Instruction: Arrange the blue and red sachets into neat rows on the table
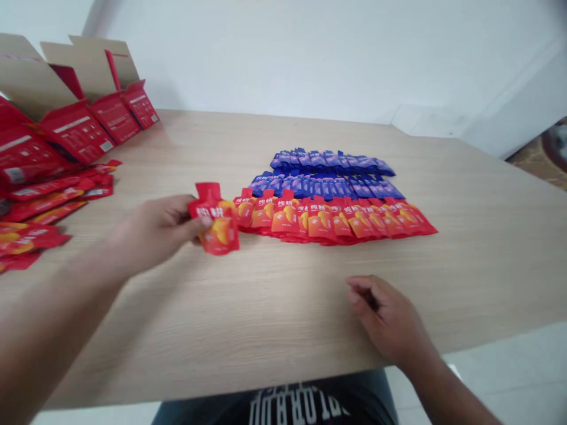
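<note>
My left hand (155,229) holds a red and orange spouted pouch (217,223) by its side, just left of a long row of matching red pouches (332,221). These pouches lie overlapping on the light wood table (283,307). Behind them are two rows of blue-purple sachets (325,184), both out of reach of my fingers. My right hand (385,319) rests on the table nearer me, its fingers curled over nothing, below the right part of the red row.
Flattened or opened red cardboard cartons (80,121) stand at the table's back left, with a loose heap of red pouches (39,203) in front of them. A white wall lies behind the table. My dark printed shirt (301,407) shows below the near edge.
</note>
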Action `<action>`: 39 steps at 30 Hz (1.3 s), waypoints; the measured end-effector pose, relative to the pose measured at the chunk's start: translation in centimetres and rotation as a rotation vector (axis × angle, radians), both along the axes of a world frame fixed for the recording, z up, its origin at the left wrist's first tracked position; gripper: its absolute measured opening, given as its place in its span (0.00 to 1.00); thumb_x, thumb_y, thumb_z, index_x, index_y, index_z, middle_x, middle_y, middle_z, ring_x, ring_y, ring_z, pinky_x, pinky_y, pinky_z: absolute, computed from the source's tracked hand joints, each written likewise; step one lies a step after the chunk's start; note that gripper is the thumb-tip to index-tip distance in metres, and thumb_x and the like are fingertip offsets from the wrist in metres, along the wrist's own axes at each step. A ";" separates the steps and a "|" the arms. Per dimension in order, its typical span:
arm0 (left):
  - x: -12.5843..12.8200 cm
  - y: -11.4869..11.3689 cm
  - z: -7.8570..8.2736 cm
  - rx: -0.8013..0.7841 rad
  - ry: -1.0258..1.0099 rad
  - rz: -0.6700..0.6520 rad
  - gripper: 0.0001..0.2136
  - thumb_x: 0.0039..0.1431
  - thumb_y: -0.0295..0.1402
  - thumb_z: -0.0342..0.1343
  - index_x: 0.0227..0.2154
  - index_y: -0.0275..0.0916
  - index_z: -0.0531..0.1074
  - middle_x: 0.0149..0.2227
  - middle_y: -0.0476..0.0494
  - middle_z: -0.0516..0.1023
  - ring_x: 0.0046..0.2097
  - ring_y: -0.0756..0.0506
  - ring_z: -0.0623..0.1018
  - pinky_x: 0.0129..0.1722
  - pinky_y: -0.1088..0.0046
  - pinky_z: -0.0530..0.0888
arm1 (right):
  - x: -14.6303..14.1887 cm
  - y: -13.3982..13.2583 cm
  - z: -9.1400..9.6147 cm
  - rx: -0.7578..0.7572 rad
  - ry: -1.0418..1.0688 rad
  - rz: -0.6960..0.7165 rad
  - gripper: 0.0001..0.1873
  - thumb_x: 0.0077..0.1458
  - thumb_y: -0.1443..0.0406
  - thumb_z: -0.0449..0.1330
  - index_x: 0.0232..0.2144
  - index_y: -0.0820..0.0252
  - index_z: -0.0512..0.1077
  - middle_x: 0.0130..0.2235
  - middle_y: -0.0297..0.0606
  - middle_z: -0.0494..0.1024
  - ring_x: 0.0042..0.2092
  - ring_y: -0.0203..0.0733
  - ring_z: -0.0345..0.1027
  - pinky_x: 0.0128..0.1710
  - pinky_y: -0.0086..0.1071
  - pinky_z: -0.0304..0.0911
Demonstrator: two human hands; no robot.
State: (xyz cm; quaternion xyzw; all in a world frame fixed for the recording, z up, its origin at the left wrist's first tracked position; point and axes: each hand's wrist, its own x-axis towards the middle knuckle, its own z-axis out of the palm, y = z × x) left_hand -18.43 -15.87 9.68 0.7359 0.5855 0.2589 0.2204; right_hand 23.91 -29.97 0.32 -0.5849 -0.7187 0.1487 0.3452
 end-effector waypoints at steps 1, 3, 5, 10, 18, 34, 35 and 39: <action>2.9 -2.4 -0.8 -0.044 -0.112 -0.085 0.17 0.67 0.50 0.57 0.35 0.42 0.78 0.30 0.51 0.82 0.32 0.46 0.79 0.34 0.71 0.74 | -1.0 0.0 0.5 0.001 0.053 0.065 0.13 0.74 0.57 0.59 0.52 0.54 0.78 0.43 0.38 0.82 0.37 0.43 0.77 0.39 0.36 0.73; 8.2 -6.4 -2.2 -0.128 -0.245 -0.175 0.14 0.67 0.47 0.57 0.34 0.42 0.76 0.32 0.48 0.82 0.32 0.45 0.79 0.32 0.70 0.75 | -3.0 -0.2 1.5 0.002 0.140 0.195 0.14 0.75 0.59 0.59 0.56 0.55 0.76 0.44 0.37 0.82 0.35 0.40 0.75 0.38 0.34 0.71; 12.3 -9.0 -3.4 -0.190 -0.350 -0.230 0.13 0.69 0.45 0.56 0.34 0.41 0.76 0.32 0.47 0.82 0.32 0.46 0.79 0.32 0.70 0.75 | -4.5 -0.4 2.4 0.021 0.185 0.259 0.11 0.75 0.59 0.59 0.52 0.56 0.76 0.42 0.36 0.81 0.35 0.39 0.74 0.38 0.34 0.69; 16.9 -11.6 -4.8 -0.167 -0.364 -0.204 0.13 0.70 0.44 0.57 0.33 0.42 0.75 0.30 0.48 0.80 0.32 0.46 0.78 0.31 0.71 0.74 | -4.1 -1.4 2.6 0.027 0.230 0.203 0.11 0.75 0.60 0.58 0.38 0.56 0.74 0.35 0.35 0.78 0.37 0.42 0.73 0.36 0.34 0.64; 14.9 -13.0 -7.7 -0.119 -0.246 -0.263 0.12 0.71 0.45 0.58 0.37 0.45 0.80 0.31 0.49 0.82 0.33 0.45 0.81 0.33 0.71 0.76 | 8.2 1.2 5.0 -0.033 0.254 -0.240 0.16 0.69 0.51 0.63 0.39 0.57 0.77 0.26 0.34 0.75 0.26 0.40 0.68 0.26 0.32 0.61; 13.4 -13.0 -9.2 -0.039 -0.228 -0.205 0.15 0.70 0.48 0.59 0.32 0.45 0.78 0.29 0.49 0.81 0.31 0.44 0.80 0.32 0.72 0.76 | 19.5 17.7 4.7 -0.376 0.261 -0.514 0.13 0.64 0.62 0.73 0.32 0.66 0.77 0.17 0.30 0.64 0.19 0.30 0.52 0.21 0.27 0.46; 13.3 -13.0 -9.3 -0.039 -0.224 -0.208 0.15 0.70 0.48 0.59 0.32 0.45 0.78 0.29 0.49 0.81 0.31 0.45 0.80 0.32 0.72 0.76 | 19.6 17.9 4.3 -0.366 0.229 -0.523 0.11 0.64 0.64 0.72 0.32 0.66 0.78 0.17 0.30 0.65 0.20 0.31 0.52 0.22 0.28 0.47; 13.4 -12.9 -9.3 -0.053 -0.224 -0.210 0.15 0.70 0.49 0.58 0.33 0.45 0.78 0.29 0.48 0.81 0.32 0.44 0.80 0.32 0.72 0.76 | 20.4 18.3 3.5 -0.271 0.094 -0.561 0.05 0.60 0.68 0.72 0.34 0.67 0.81 0.22 0.34 0.72 0.25 0.35 0.61 0.28 0.31 0.54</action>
